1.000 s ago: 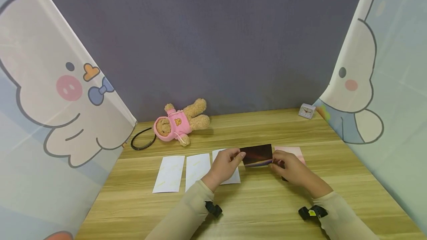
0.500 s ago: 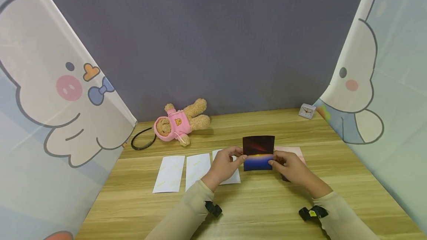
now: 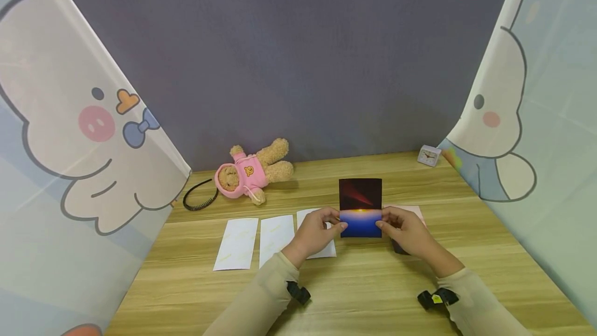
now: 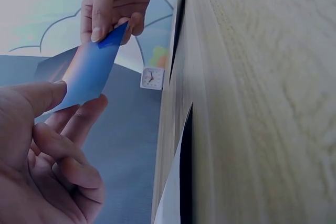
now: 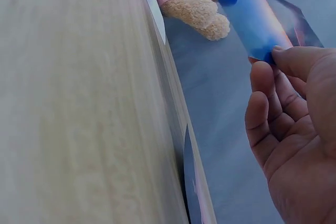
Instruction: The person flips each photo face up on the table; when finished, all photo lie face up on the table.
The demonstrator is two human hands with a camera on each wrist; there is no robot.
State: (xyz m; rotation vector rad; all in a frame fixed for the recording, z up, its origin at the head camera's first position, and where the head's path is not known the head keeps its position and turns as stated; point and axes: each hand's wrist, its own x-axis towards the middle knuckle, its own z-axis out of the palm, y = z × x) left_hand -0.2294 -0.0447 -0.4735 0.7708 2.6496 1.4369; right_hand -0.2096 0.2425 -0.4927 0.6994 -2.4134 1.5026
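Both hands hold up one picture card (image 3: pixel 360 206), dark red at the top with a glowing line over a blue lower part. My left hand (image 3: pixel 317 232) pinches its left edge between thumb and fingers. At the opposite edge, my right hand (image 3: pixel 406 229) pinches it the same way. In the left wrist view the card (image 4: pixel 92 72) is raised above the table, its blue part towards the camera. The right wrist view shows the thumb pressing on a corner of the card (image 5: pixel 252 19). Beside the left hand lies a white card (image 3: pixel 328 248), partly hidden by that hand.
Two more white cards (image 3: pixel 236 243) (image 3: pixel 276 235) lie further left on the wooden table (image 3: pixel 364 299). A pink card (image 3: pixel 410 212) and a dark card (image 3: pixel 400 248) lie partly under the right hand. Behind are a teddy bear (image 3: pixel 249 170), a black headband (image 3: pixel 200 204) and a small clock (image 3: pixel 429 155).
The picture card has tilted up towards the head camera, its top edge rising, so its blue lower part now shows fully. Both hands have kept their pinch and barely moved.
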